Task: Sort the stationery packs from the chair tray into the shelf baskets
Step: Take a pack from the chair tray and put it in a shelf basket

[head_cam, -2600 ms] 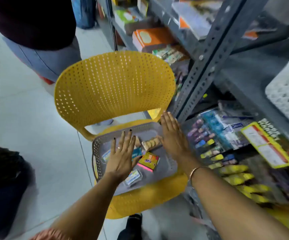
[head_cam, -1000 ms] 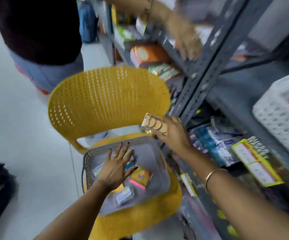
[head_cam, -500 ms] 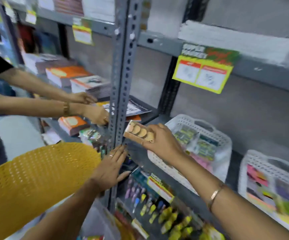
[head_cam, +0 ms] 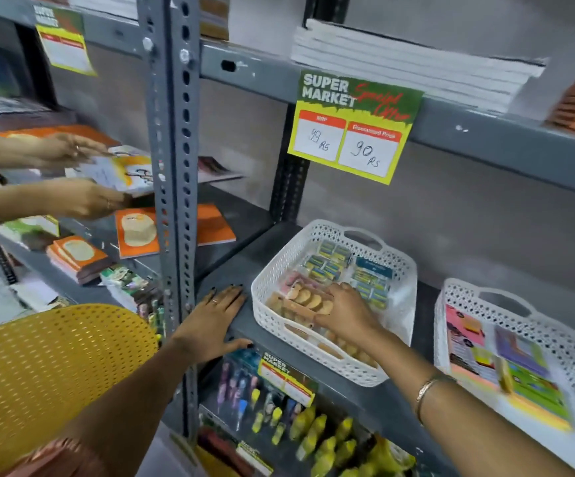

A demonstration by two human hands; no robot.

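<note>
A clear pack of tan round pieces [head_cam: 308, 297] lies in the near end of a white perforated basket [head_cam: 266, 306] on the grey shelf. My right hand [head_cam: 346, 313] is inside the basket, fingers closed over the pack's right end. Other small packs, yellow-blue and pink, fill the basket's far half. My left hand [head_cam: 212, 321] rests flat on the shelf edge just left of the basket, fingers apart, holding nothing. A second white basket [head_cam: 554, 339] with colourful sticky-note packs stands to the right. Only the yellow chair back [head_cam: 48, 366] shows; the tray is out of view.
A grey perforated upright [head_cam: 172, 166] stands left of my left hand. Beyond it, another person's hands [head_cam: 76, 197] handle books above orange notebooks [head_cam: 138, 232]. A price sign [head_cam: 351, 129] hangs from the shelf above. Highlighter and pen packs [head_cam: 279, 418] hang below.
My right hand carried the tan pack from in front of the upright down into the left basket. My left hand moved from mid-air onto the shelf edge. The view shifted up and right.
</note>
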